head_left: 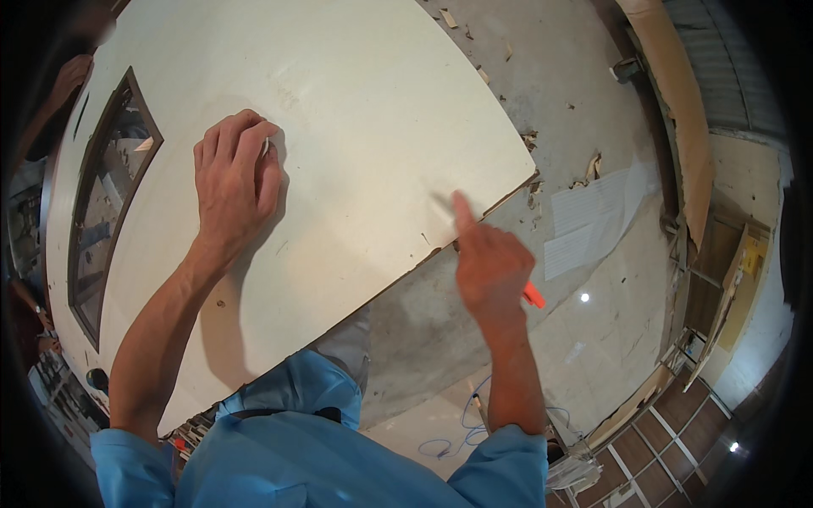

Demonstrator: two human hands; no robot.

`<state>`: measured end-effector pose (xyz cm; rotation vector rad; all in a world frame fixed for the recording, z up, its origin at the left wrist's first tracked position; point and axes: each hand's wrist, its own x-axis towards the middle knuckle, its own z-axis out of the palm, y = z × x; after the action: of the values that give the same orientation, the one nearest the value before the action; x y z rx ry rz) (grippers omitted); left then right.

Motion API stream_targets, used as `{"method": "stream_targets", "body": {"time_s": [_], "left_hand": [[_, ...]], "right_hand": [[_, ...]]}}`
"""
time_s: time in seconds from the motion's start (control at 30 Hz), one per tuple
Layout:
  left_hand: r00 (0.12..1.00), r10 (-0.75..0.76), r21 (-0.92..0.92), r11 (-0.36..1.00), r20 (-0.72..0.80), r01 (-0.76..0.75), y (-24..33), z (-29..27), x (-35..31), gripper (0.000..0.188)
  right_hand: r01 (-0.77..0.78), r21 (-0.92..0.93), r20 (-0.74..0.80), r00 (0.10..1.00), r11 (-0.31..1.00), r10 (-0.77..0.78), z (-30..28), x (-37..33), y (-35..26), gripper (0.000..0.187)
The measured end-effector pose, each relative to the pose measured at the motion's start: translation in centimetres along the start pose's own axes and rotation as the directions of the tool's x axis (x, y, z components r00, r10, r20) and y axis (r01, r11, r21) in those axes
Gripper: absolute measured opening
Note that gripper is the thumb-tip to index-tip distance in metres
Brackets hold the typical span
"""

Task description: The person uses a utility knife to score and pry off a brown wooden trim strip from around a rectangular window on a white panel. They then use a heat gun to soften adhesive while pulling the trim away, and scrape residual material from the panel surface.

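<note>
A large white door-like panel [364,127] lies flat in front of me, with a dark-framed rectangular opening [95,212] on its left side. My left hand [233,173] rests on the panel with its fingers curled together. A small pale piece [266,146] shows between its thumb and index finger; its kind is unclear. My right hand [491,262] is at the panel's near right edge, index finger stretched forward and the others wrapped round an orange-handled tool [533,295]. Motion blurs that fingertip, and the tool's front end cannot be made out.
Another person's hand [72,76] is at the panel's far left edge. On the floor to the right lie a white sheet [593,220] and scattered scraps. A blue cord [464,436] coils below the panel. A metal grid frame [669,436] stands at the lower right.
</note>
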<state>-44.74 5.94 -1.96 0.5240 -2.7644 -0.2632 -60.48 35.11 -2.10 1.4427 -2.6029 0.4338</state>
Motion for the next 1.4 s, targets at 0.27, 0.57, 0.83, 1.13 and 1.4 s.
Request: {"method": "stream_targets", "body": {"time_s": [0.27, 0.57, 0.83, 1.13, 1.4], "left_hand": [[1.000, -0.014, -0.025, 1.000, -0.001, 0.014, 0.0, 0.1, -0.2, 0.030], [1.000, -0.016, -0.016, 1.000, 0.012, 0.016, 0.0, -0.1, -0.1, 0.030], [0.999, 0.007, 0.004, 1.000, -0.037, -0.007, 0.1, 0.3, 0.0, 0.030], [0.999, -0.010, 0.033, 0.999, 0.032, 0.009, 0.1, 0.1, -0.3, 0.029], [0.998, -0.035, 0.055, 0.998, 0.058, 0.032, 0.1, 0.1, -0.2, 0.030]], "right_hand": [[-0.101, 0.129, -0.124, 0.985, 0.987, 0.117, -0.2, 2.4, 7.3, 0.064], [-0.165, 0.026, -0.091, 0.982, 0.986, 0.167, 0.3, 1.3, 6.3, 0.071], [0.025, -0.014, 0.133, 0.991, 1.000, -0.023, -0.8, -1.7, 3.6, 0.071], [-0.117, -0.001, 0.007, 0.993, 0.993, 0.117, 0.3, 0.8, 7.9, 0.072], [0.064, -0.078, 0.150, 0.987, 0.995, -0.052, -1.1, -0.1, 5.5, 0.072]]}}
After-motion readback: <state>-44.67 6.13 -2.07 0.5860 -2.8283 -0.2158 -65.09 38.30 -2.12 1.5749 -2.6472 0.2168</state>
